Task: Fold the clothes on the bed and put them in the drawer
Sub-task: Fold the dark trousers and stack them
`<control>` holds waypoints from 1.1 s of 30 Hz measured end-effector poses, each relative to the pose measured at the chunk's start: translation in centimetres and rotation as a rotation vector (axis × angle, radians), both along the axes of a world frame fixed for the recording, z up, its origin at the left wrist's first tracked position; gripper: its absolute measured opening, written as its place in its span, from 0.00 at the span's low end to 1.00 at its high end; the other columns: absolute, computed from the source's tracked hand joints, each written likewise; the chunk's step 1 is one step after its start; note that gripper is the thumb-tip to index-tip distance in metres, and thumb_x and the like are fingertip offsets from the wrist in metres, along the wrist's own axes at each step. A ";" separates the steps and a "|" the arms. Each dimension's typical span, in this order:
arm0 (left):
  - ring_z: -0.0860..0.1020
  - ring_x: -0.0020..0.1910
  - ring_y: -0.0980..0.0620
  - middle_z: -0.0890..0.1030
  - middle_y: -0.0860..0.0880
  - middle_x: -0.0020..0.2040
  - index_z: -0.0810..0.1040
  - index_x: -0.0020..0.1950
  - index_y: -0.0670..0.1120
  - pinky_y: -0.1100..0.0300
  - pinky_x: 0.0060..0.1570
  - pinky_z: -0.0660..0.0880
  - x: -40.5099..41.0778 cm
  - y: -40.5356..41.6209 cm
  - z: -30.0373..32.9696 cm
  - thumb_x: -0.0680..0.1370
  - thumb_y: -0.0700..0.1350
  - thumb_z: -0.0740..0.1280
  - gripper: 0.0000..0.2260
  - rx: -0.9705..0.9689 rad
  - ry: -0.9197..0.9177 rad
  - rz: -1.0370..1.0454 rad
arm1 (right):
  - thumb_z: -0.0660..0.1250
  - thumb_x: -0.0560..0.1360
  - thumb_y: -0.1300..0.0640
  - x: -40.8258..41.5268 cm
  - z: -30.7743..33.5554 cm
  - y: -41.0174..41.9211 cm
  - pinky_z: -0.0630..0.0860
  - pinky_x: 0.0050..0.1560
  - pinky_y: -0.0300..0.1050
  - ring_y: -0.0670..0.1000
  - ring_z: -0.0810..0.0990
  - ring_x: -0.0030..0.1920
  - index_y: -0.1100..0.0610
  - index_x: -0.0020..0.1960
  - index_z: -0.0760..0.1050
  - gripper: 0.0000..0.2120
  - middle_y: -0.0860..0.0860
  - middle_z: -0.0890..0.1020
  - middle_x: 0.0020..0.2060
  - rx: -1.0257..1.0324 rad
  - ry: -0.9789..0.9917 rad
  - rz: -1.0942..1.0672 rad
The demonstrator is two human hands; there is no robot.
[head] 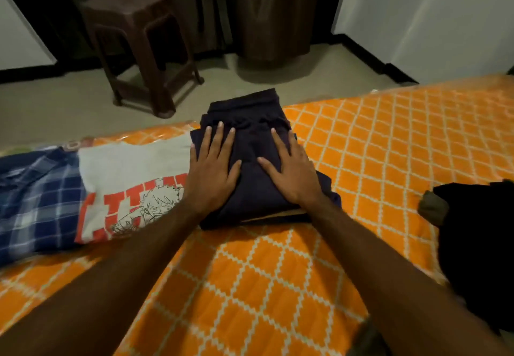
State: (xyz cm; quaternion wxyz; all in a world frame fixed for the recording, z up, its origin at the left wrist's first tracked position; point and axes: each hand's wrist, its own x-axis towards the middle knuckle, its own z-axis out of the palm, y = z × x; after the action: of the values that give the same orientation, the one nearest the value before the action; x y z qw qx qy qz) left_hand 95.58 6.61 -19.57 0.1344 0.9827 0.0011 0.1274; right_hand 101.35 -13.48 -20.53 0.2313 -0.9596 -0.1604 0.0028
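Note:
A dark navy garment (250,122) lies folded into a compact stack on the orange patterned bed (389,147), near its far edge. My left hand (212,168) presses flat on the stack's left side with fingers straight and spread. My right hand (290,169) presses flat on its right side the same way. To the left lie a folded white T-shirt with a red cartoon print (130,186) and a folded blue plaid shirt (36,197). A black unfolded garment (478,244) is heaped at the right edge of the bed.
A brown plastic stool (139,44) stands on the floor beyond the bed. Brown curtains (264,13) hang behind it. A white wall (417,22) is at the far right. No drawer is in view.

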 end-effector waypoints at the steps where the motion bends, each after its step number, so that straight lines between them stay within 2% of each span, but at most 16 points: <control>1: 0.39 0.81 0.51 0.42 0.51 0.82 0.46 0.82 0.53 0.44 0.78 0.43 0.4 0.5 -1.4 0.82 0.60 0.47 0.30 -0.013 -0.013 -0.006 | 0.41 0.72 0.21 0.5 -1.5 0.3 0.61 0.75 0.65 0.59 0.52 0.81 0.35 0.80 0.40 0.40 0.50 0.46 0.82 0.012 -0.036 -0.007; 6: 0.37 0.80 0.51 0.40 0.51 0.82 0.45 0.82 0.53 0.45 0.78 0.40 0.5 0.8 -1.5 0.82 0.58 0.52 0.31 -0.086 -0.058 -0.053 | 0.43 0.74 0.22 0.6 -1.8 0.1 0.63 0.73 0.65 0.59 0.53 0.81 0.35 0.80 0.39 0.39 0.49 0.46 0.82 0.052 -0.107 0.011; 9: 0.36 0.80 0.50 0.39 0.49 0.82 0.43 0.82 0.52 0.44 0.78 0.40 0.2 0.8 -2.1 0.82 0.59 0.50 0.31 -0.018 -0.014 -0.028 | 0.44 0.76 0.24 0.5 -2.4 0.2 0.63 0.73 0.67 0.60 0.53 0.80 0.37 0.81 0.40 0.38 0.50 0.46 0.82 -0.020 -0.100 -0.006; 12: 0.37 0.80 0.47 0.37 0.47 0.82 0.40 0.82 0.51 0.39 0.77 0.44 0.3 0.4 -0.4 0.81 0.61 0.45 0.32 0.109 0.089 0.025 | 0.44 0.78 0.27 -0.6 0.1 0.8 0.53 0.75 0.70 0.63 0.51 0.80 0.39 0.81 0.38 0.36 0.54 0.45 0.82 -0.200 -0.008 -0.057; 14: 0.38 0.80 0.45 0.38 0.46 0.82 0.40 0.82 0.50 0.38 0.77 0.47 -0.8 -0.6 1.2 0.83 0.60 0.44 0.31 0.166 0.184 0.075 | 0.43 0.81 0.31 -3.0 2.1 0.7 0.48 0.77 0.68 0.63 0.48 0.81 0.42 0.81 0.37 0.34 0.57 0.44 0.82 -0.243 0.108 -0.071; 16: 0.41 0.81 0.43 0.41 0.45 0.82 0.42 0.82 0.48 0.38 0.77 0.49 -4.4 -2.2 2.0 0.84 0.57 0.46 0.30 0.182 0.218 0.064 | 0.43 0.83 0.34 -7.9 2.8 -1.3 0.47 0.78 0.64 0.61 0.46 0.81 0.46 0.82 0.40 0.33 0.56 0.45 0.82 -0.216 0.130 -0.061; 19: 0.45 0.81 0.40 0.45 0.43 0.82 0.46 0.82 0.46 0.36 0.76 0.52 -13.3 -4.7 0.5 0.83 0.60 0.48 0.32 0.179 0.215 0.017 | 0.40 0.79 0.31 -18.3 1.2 -6.1 0.52 0.77 0.63 0.58 0.49 0.81 0.47 0.83 0.44 0.37 0.53 0.48 0.82 -0.284 0.106 0.050; 22: 0.48 0.81 0.40 0.43 0.45 0.81 0.48 0.82 0.47 0.34 0.74 0.52 -22.1 -6.9 -2.6 0.79 0.65 0.38 0.36 0.195 0.333 -0.085 | 0.42 0.80 0.32 -28.6 -1.9 -12.5 0.58 0.76 0.66 0.57 0.53 0.81 0.49 0.82 0.51 0.36 0.51 0.52 0.82 -0.368 0.070 0.129; 23: 0.49 0.81 0.41 0.44 0.47 0.81 0.49 0.82 0.48 0.34 0.75 0.51 -24.5 -7.6 -3.5 0.78 0.66 0.36 0.37 0.187 0.382 -0.117 | 0.40 0.81 0.32 -30.8 -2.3 -14.1 0.57 0.76 0.65 0.56 0.51 0.81 0.48 0.83 0.50 0.35 0.50 0.51 0.82 -0.411 0.080 0.141; 25: 0.51 0.81 0.41 0.51 0.46 0.82 0.52 0.82 0.48 0.34 0.75 0.51 -28.9 -9.1 -4.4 0.80 0.64 0.38 0.34 0.173 0.396 -0.144 | 0.37 0.81 0.32 -34.6 -2.2 -16.2 0.51 0.79 0.61 0.55 0.46 0.82 0.48 0.83 0.47 0.35 0.49 0.47 0.82 -0.443 0.114 0.137; 28: 0.49 0.81 0.40 0.50 0.44 0.82 0.50 0.83 0.50 0.37 0.75 0.48 -33.1 -11.2 -3.9 0.79 0.65 0.38 0.35 0.171 0.439 -0.159 | 0.50 0.83 0.38 -38.7 -0.7 -17.6 0.45 0.80 0.60 0.59 0.47 0.82 0.50 0.83 0.49 0.33 0.53 0.48 0.82 -0.435 0.044 0.032; 30: 0.51 0.80 0.40 0.52 0.43 0.82 0.52 0.82 0.49 0.39 0.75 0.53 -35.3 -12.5 -2.6 0.81 0.63 0.45 0.32 0.182 0.486 -0.203 | 0.60 0.80 0.39 -42.0 0.3 -18.3 0.46 0.79 0.63 0.61 0.49 0.81 0.53 0.82 0.51 0.37 0.56 0.50 0.82 -0.462 -0.012 -0.161; 31: 0.54 0.80 0.40 0.54 0.43 0.82 0.54 0.82 0.49 0.41 0.74 0.56 -36.3 -13.4 -1.5 0.82 0.61 0.50 0.30 0.188 0.482 -0.222 | 0.63 0.78 0.38 -43.5 0.9 -19.2 0.48 0.78 0.62 0.62 0.52 0.80 0.55 0.82 0.50 0.41 0.58 0.53 0.81 -0.472 -0.007 -0.287; 32: 0.57 0.79 0.41 0.57 0.42 0.80 0.58 0.81 0.48 0.43 0.73 0.60 -36.6 -13.5 -1.3 0.83 0.59 0.53 0.29 0.155 0.505 -0.238 | 0.67 0.76 0.37 -44.2 1.0 -19.3 0.55 0.76 0.61 0.63 0.58 0.78 0.57 0.82 0.52 0.44 0.60 0.58 0.79 -0.480 0.020 -0.398; 33: 0.61 0.77 0.41 0.62 0.41 0.78 0.62 0.79 0.47 0.46 0.72 0.64 -37.1 -13.7 -0.6 0.82 0.59 0.53 0.28 0.115 0.520 -0.257 | 0.70 0.74 0.38 -45.0 1.5 -19.7 0.63 0.71 0.60 0.63 0.67 0.73 0.59 0.80 0.59 0.44 0.61 0.66 0.74 -0.470 0.047 -0.479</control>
State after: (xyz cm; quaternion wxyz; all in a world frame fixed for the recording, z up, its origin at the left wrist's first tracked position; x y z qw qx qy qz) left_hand 58.51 -7.08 -20.18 0.0887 0.9804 -0.0964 -0.1472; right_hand 56.31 -33.17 -19.01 0.0015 -0.9967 0.0802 0.0074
